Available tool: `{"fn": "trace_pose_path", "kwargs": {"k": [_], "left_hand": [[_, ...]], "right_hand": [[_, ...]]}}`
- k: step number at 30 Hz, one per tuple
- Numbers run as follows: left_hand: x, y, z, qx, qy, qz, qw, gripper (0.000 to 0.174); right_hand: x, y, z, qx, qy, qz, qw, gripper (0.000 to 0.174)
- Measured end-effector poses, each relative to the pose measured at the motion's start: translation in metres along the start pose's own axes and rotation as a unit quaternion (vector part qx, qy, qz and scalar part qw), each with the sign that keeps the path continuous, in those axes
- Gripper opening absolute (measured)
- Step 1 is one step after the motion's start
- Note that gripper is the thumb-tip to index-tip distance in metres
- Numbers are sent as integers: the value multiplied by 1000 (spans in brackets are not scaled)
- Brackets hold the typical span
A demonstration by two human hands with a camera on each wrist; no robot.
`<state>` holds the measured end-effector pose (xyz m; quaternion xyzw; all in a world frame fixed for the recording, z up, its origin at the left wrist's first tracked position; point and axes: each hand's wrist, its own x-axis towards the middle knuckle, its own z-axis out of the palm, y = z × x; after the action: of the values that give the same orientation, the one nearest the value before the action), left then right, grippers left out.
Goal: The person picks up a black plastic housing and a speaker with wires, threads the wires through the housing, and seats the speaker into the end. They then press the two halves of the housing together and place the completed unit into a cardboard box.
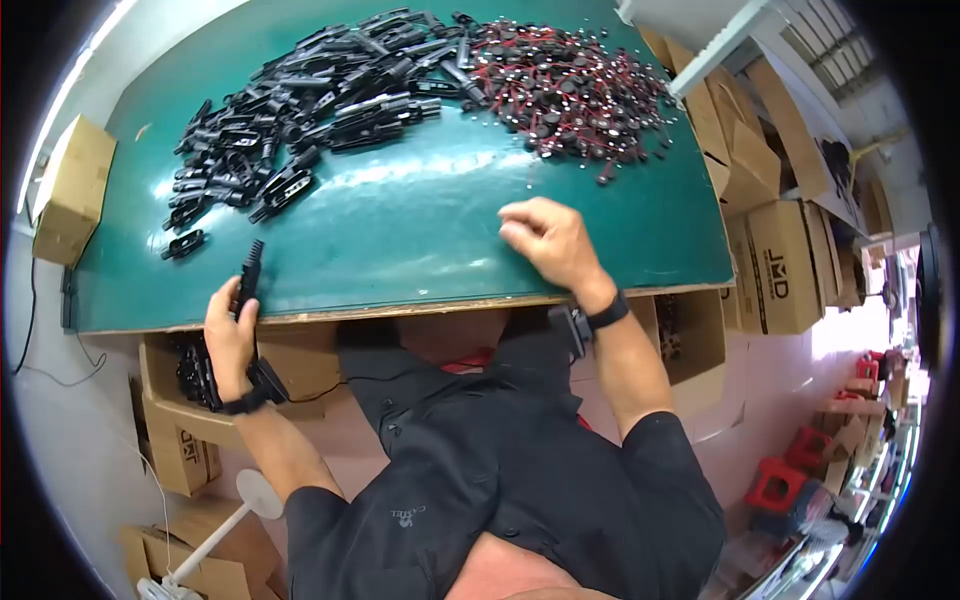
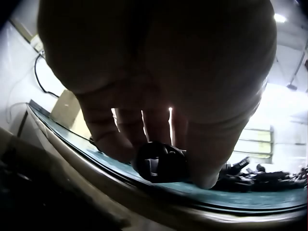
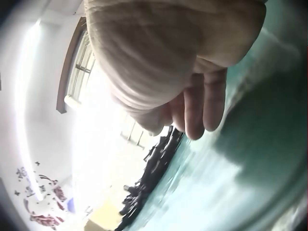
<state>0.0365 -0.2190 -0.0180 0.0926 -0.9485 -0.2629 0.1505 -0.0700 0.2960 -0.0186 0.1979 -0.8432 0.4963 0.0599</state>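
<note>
At the table's near left edge, my left hand (image 1: pixel 229 335) grips a slim black plastic housing (image 1: pixel 251 268) with a ribbed end pointing away from me. In the left wrist view the rounded end of this housing (image 2: pixel 159 162) shows between thumb and fingers. My right hand (image 1: pixel 553 243) is over the green table (image 1: pixel 420 265), right of the middle, its fingers loosely bent and nothing seen in them. The right wrist view has those fingers (image 3: pixel 195 108) hanging relaxed. A large pile of similar black housings (image 1: pixel 330 85) covers the back left; one housing (image 1: pixel 183 244) lies apart.
Small black round parts with red wires (image 1: pixel 570 90) are heaped at the back right. A cardboard box (image 1: pixel 75 190) stands at the table's left edge. Open cartons (image 1: pixel 290 370) sit below the front edge, and more boxes (image 1: pixel 785 265) stand along the right side.
</note>
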Motion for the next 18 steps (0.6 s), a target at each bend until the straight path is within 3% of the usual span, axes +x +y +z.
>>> {"fn": "trace_pose_path", "kwargs": {"k": [2,3,5,9,18], "left_hand": [[-13,47,12,-34,-24,8,999,47],[-15,65,19,-37,-42,50,997,47],[-14,96,35,-45,-72,138,987,47],[-14,137,63,-93,-104,189,972,47],[-13,158,88,-85,-90,206,971,44]], "right_hand": [[16,28,-24,-107,102,5,989,23],[23,43,-34,-112,106,9,988,23],[30,64,-55,-246,188,23,951,24],[14,75,-84,-316,235,98,914,24],[8,75,-92,-341,155,124,919,26]]}}
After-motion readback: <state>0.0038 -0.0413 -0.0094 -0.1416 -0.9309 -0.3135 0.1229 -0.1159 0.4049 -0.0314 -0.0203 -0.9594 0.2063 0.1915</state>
